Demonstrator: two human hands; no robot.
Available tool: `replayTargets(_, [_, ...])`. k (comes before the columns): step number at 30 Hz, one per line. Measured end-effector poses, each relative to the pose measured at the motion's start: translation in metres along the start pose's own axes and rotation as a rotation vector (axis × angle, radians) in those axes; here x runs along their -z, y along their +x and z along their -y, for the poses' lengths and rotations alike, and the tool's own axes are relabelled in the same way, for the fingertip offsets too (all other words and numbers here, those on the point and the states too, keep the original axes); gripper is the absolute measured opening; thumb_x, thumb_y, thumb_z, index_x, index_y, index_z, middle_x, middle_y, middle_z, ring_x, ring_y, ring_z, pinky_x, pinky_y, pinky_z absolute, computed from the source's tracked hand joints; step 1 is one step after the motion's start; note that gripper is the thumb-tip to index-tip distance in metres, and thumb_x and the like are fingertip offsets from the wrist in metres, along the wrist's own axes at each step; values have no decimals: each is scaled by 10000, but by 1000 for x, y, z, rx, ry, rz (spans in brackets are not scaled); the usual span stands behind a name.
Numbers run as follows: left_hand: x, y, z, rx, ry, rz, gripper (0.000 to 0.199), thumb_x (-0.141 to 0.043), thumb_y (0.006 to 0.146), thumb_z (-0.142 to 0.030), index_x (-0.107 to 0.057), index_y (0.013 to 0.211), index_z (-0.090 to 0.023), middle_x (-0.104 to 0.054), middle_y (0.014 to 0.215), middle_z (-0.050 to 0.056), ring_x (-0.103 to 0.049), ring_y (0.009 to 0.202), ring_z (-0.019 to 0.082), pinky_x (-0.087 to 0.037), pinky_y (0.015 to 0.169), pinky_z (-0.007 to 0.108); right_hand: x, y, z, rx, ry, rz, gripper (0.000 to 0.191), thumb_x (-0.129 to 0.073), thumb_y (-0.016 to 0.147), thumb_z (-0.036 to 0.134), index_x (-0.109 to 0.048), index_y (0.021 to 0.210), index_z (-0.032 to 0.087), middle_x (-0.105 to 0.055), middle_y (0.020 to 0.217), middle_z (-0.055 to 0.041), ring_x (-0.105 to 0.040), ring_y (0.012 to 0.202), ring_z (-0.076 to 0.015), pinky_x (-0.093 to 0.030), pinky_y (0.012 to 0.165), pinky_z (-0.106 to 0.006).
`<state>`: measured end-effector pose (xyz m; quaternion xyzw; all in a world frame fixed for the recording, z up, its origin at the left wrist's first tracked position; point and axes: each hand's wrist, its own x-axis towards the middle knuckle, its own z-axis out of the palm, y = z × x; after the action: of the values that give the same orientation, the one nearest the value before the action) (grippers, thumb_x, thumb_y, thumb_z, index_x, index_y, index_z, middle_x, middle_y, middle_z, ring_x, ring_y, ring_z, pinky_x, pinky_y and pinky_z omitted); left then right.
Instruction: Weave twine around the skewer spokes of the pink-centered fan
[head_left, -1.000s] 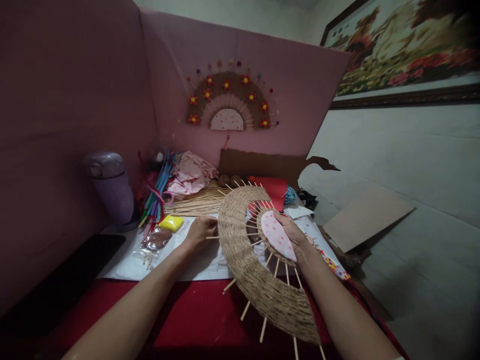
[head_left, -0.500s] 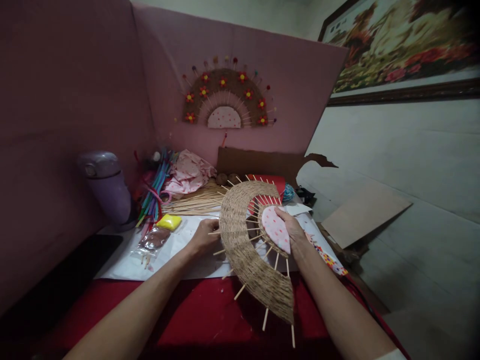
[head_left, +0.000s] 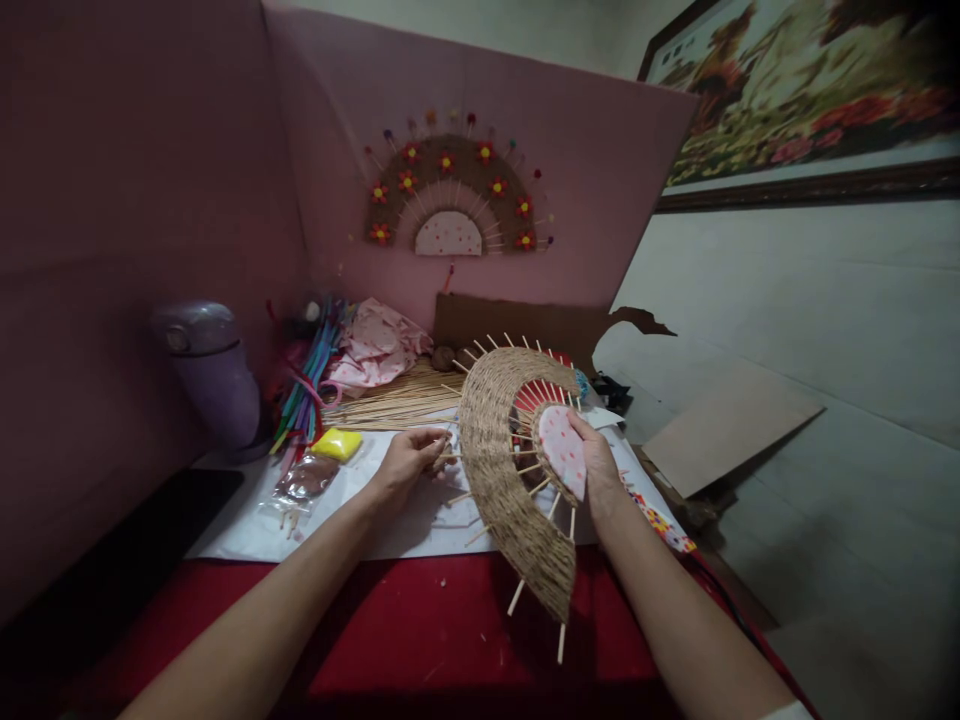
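Note:
A half-round woven twine fan (head_left: 487, 450) with pale sticks radiating through it is held tilted over the table. My right hand (head_left: 602, 470) grips it at the small half-circle of pink dotted cloth (head_left: 562, 450), thumb on the front and the other fingers hidden behind. Left of the fan's outer edge, my left hand (head_left: 412, 462) is closed in a pinch beside the protruding end of one stick. Something small and brownish shows at its fingertips, too unclear to name.
A finished-looking fan with red flowers (head_left: 446, 162) hangs on the pink board. A purple bottle (head_left: 214, 380), pipe cleaners (head_left: 307, 375), dotted cloth (head_left: 382, 345), loose sticks (head_left: 397, 398), a yellow packet (head_left: 337, 443) and a bag of brown clay (head_left: 306, 478) lie around the white paper (head_left: 240, 520).
The fan has turned and its lower end has risen a little. My left hand has come out from behind its outer edge, with the fingertips now showing.

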<state>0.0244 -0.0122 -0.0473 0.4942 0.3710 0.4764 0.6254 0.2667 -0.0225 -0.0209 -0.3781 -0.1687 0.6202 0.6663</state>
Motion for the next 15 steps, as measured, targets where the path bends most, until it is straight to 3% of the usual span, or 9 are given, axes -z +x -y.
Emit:
replayTargets(5, [1, -1, -7, 105, -31, -137, 147, -609, 665, -160, -545, 796, -138, -628, 601, 26, -562, 427, 115, -389, 390, 204, -1, -3, 5, 42, 2, -54, 217, -468, 840, 278, -635, 839, 138, -680, 586, -56, -614, 448, -176, -517, 443, -286])
replayTargets(10, [-1, -2, -7, 85, 33, -189, 138, -565, 663, -182, -499, 781, -156, -576, 518, -6, -561, 411, 127, -373, 370, 197, 5, 2, 11, 158, -8, -125, 204, -475, 843, 275, -638, 788, 164, -651, 545, -14, -564, 396, -132, -509, 466, -251])
replayTargets(15, [7, 2, -4, 14, 276, -395, 163, -475, 707, -237, -508, 845, -158, -597, 554, 3, -505, 365, 115, -356, 389, 219, 11, 6, 10, 314, 13, -165, 214, -482, 844, 299, -646, 861, 163, -694, 678, -14, -622, 518, -122, -522, 529, -231])
